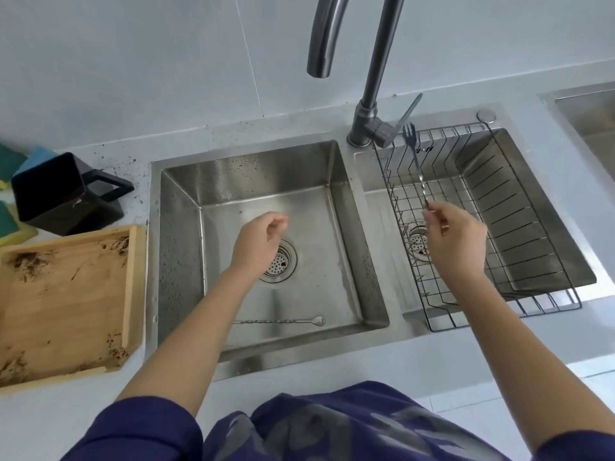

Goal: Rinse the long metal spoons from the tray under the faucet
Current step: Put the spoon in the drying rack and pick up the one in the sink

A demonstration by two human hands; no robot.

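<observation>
A long twisted-handle utensil (420, 181) is pinched by the fingers (432, 216) of the right hand (456, 241) above the wire rack (539, 227) in the right basin, its long axis near upright, forked end up toward the faucet (369, 104). A second long spoon (283, 321) lies crosswise on the left basin (346, 261) floor, bowl pointing right. The left hand (256, 242) is held loosely curled over the drain (283, 261), holding nothing. The stained wooden tray (66, 301) sits on the surface at left.

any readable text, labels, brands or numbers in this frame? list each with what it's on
None can be read.
A small dark mark on the far wall of the right sink basin, behind the wire rack: too small and blurred to read.
No print shows on the faucet, black container or wooden tray.
</observation>
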